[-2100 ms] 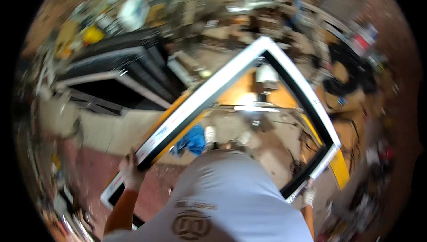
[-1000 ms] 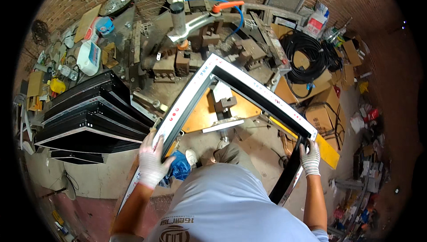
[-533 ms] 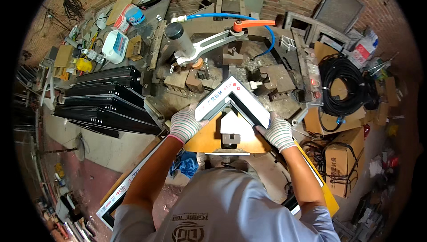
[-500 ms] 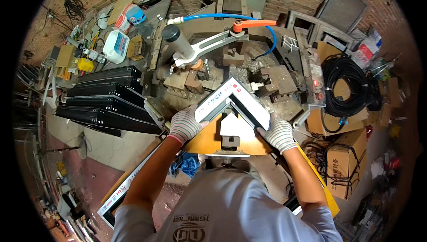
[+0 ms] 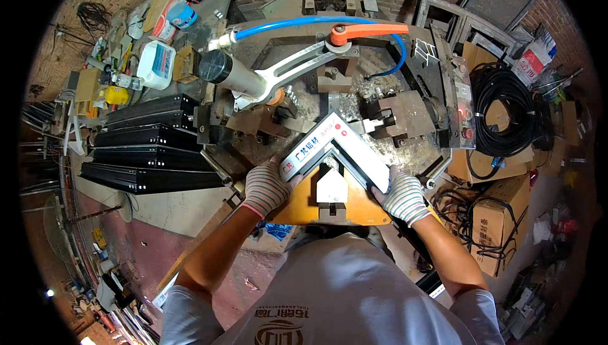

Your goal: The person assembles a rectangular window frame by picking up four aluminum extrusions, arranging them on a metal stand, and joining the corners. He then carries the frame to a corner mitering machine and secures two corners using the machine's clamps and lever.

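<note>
My left hand (image 5: 266, 188), in a striped knit glove, is closed round the left leg of a metal frame corner (image 5: 309, 147) covered in white printed film. Round the right leg, my right hand (image 5: 403, 195) is closed in a matching glove. The corner points away from me, between the metal jaws of a corner-joining machine; the left jaw (image 5: 259, 119) and right jaw (image 5: 406, 115) flank it. Inside its angle, a white pointed block (image 5: 332, 188) stands above a yellow-orange plate (image 5: 296, 210). The frame's legs run back under my arms, and my fingers' undersides are hidden.
Over the machine reaches a metal arm with a cylinder (image 5: 244, 80), an orange lever (image 5: 373, 30) and a blue hose (image 5: 297, 22). Black profiles (image 5: 149, 155) are stacked at left. Coiled black cable (image 5: 500, 114) and a cardboard box (image 5: 500, 228) are at right.
The view has shifted and come closer to the machine. Both hands keep hold of the frame corner, which stays between the jaws. A red light on the right-hand panel no longer glows brightly.
</note>
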{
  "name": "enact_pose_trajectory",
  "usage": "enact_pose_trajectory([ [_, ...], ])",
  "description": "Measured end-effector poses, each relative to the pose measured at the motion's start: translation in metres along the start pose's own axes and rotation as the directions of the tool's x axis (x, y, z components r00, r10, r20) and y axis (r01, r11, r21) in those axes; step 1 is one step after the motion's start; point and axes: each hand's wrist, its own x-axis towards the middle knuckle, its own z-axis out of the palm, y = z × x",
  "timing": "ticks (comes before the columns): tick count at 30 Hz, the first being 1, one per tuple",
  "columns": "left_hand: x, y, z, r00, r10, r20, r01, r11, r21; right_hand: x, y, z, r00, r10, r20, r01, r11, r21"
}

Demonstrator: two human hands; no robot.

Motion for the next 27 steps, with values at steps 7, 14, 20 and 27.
enact_pose_trajectory([
  [7, 0.005, -0.005, -0.001, 0.997, 0.053, 0.054, -0.054, 0.999, 0.007, 0.007, 0.003, -0.002, 0.998, -0.008, 0.057, 0.011, 0.998, -0.057],
  [14, 0.007, -0.001, -0.009, 0.993, 0.053, 0.102, -0.054, 0.999, 0.009, 0.009, -0.002, -0.003, 0.996, 0.025, 0.084, -0.015, 0.994, -0.112],
  [20, 0.011, 0.002, -0.012, 0.986, 0.041, 0.162, -0.051, 0.997, 0.059, 0.010, 0.001, 0.003, 0.998, 0.030, 0.060, -0.021, 0.989, -0.148],
  [27, 0.013, -0.003, -0.010, 0.982, 0.062, 0.180, -0.073, 0.996, 0.057, 0.010, 0.007, 0.010, 1.000, -0.015, 0.013, 0.016, 0.995, -0.094],
])
